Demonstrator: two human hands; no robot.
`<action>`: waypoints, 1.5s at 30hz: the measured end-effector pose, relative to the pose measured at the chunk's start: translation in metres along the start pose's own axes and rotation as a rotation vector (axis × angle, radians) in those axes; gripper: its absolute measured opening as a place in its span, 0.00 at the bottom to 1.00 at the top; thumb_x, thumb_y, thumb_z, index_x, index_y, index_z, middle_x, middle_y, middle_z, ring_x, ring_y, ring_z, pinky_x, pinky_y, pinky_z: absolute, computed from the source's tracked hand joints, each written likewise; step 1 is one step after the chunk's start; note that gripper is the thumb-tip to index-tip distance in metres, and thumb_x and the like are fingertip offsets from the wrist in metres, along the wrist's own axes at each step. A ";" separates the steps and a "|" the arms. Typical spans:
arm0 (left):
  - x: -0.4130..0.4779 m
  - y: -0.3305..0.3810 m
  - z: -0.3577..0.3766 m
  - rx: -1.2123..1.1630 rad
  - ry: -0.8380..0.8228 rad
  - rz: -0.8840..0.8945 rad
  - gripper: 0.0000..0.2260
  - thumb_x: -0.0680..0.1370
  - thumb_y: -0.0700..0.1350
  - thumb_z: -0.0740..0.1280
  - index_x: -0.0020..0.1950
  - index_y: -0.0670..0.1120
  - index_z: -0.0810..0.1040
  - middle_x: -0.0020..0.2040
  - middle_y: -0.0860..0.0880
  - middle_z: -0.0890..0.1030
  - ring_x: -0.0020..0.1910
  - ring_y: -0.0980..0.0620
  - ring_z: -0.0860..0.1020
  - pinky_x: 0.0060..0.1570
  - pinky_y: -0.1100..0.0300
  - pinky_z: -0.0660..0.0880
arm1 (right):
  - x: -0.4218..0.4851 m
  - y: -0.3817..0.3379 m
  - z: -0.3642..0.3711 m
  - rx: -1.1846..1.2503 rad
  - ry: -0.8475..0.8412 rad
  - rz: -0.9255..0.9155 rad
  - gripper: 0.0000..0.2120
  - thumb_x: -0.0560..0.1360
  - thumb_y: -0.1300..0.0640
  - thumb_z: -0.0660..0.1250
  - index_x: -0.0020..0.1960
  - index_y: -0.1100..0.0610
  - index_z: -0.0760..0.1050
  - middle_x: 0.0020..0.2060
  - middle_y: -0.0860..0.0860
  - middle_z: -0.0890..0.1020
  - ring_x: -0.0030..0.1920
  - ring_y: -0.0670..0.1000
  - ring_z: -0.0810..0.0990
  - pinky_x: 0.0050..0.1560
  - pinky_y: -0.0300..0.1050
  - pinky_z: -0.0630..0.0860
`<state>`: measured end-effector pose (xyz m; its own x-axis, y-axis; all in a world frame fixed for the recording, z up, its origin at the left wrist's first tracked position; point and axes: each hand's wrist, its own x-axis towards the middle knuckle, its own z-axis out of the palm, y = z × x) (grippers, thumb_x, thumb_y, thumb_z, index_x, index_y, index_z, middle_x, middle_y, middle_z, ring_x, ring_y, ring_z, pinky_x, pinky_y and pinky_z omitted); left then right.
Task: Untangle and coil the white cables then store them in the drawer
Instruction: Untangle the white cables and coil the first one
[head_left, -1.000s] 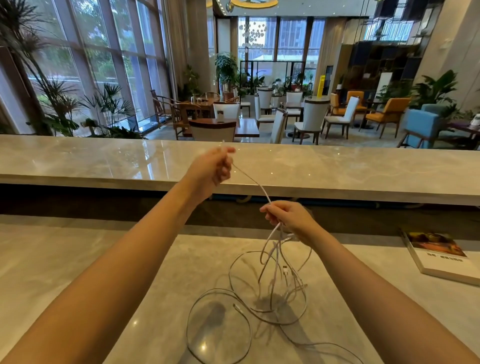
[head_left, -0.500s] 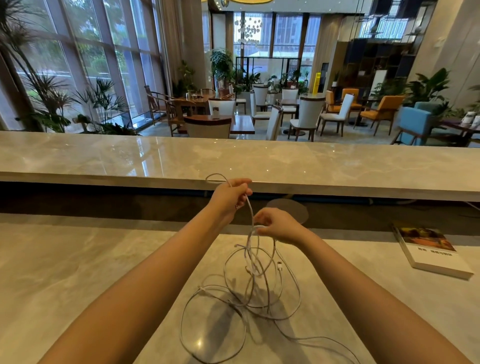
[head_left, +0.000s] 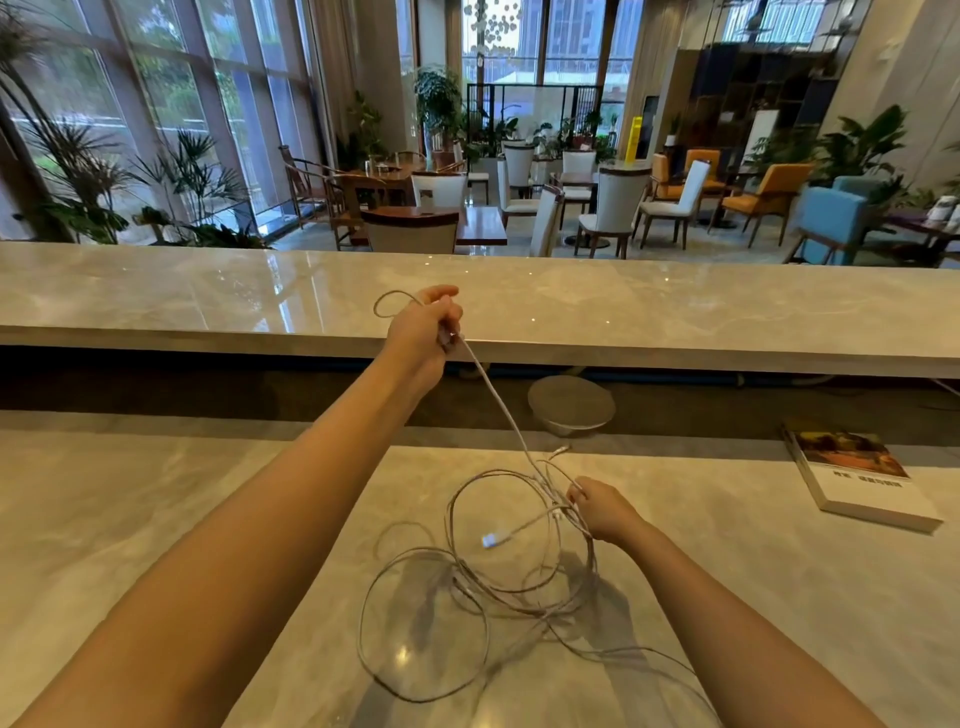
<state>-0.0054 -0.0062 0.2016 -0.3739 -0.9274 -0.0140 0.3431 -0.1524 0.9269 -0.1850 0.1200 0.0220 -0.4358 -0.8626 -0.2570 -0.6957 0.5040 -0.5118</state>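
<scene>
Glossy marble counter (head_left: 156, 519), smooth cables (head_left: 498, 587)

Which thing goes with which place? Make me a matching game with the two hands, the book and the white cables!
Things:
1. left hand
2. right hand
3. book
4. white cables

Places:
a. lying closed on the right side of the counter
b. low down, pinching a strand at the tangle
c. raised high, gripping a stretched strand
d. in tangled loops on the counter

Pairs: 1-c, 2-b, 3-a, 4-d.
</scene>
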 end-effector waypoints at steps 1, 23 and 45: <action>0.001 0.000 0.000 -0.004 0.005 -0.005 0.09 0.81 0.37 0.54 0.53 0.45 0.73 0.34 0.48 0.72 0.32 0.55 0.70 0.41 0.59 0.72 | 0.000 0.001 0.000 0.033 0.009 0.036 0.11 0.80 0.61 0.53 0.49 0.59 0.73 0.55 0.60 0.79 0.55 0.59 0.76 0.47 0.44 0.69; -0.010 -0.091 -0.023 1.619 -0.604 0.085 0.16 0.77 0.44 0.65 0.66 0.48 0.73 0.61 0.47 0.79 0.60 0.52 0.76 0.61 0.56 0.71 | -0.014 -0.050 -0.066 0.959 -0.070 -0.102 0.12 0.79 0.53 0.59 0.53 0.56 0.79 0.25 0.49 0.67 0.25 0.46 0.61 0.26 0.40 0.58; -0.030 -0.137 -0.006 0.316 -0.142 -0.468 0.04 0.77 0.42 0.66 0.47 0.42 0.77 0.39 0.47 0.78 0.27 0.58 0.66 0.22 0.69 0.62 | -0.025 -0.044 -0.060 0.902 -0.119 -0.178 0.15 0.81 0.52 0.54 0.56 0.56 0.77 0.47 0.54 0.81 0.48 0.52 0.78 0.49 0.44 0.75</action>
<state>-0.0357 0.0401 0.0728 -0.5431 -0.7278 -0.4187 -0.1519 -0.4053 0.9015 -0.1778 0.1215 0.1004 -0.2685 -0.9481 -0.1704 -0.0171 0.1815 -0.9832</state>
